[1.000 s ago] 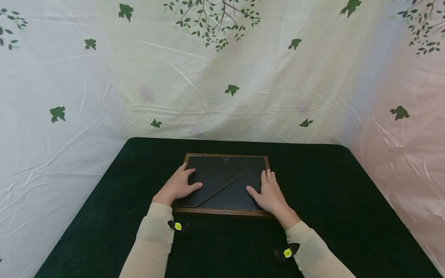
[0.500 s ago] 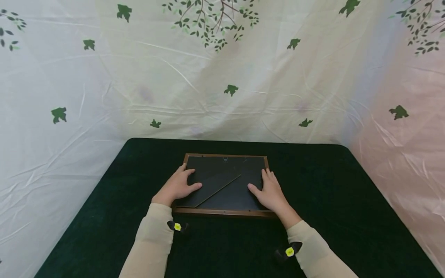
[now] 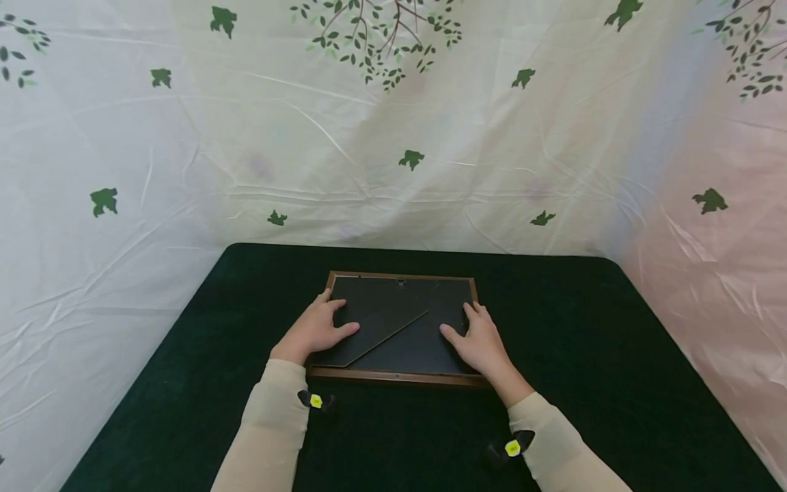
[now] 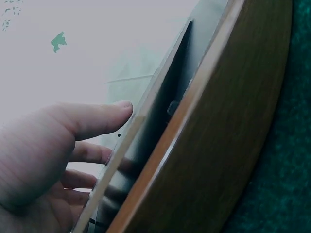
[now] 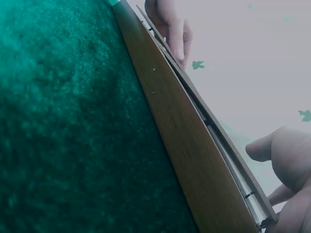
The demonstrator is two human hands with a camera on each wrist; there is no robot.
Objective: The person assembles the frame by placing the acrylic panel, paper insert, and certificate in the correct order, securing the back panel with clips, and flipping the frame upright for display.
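A picture frame with a brown wooden rim lies face down, its black backing board uppermost. A thin slanting edge of the stand flap crosses the board. My left hand rests at the left side with fingers spread, fingertips by the rim and thumb over the backing. Opposite it, my right hand lies on the right side, fingers along the rim and thumb pointing inward. In the right wrist view, a narrow gap with small dark tabs runs between the wooden side and the board's edge.
A dark green cloth covers the table under the frame. Behind and at both sides hang pale curtains printed with green leaves. Each wrist wears a black band with a yellow marker.
My right hand has shifted slightly, its thumb a little farther right on the backing. The left hand and the picture frame stay in place.
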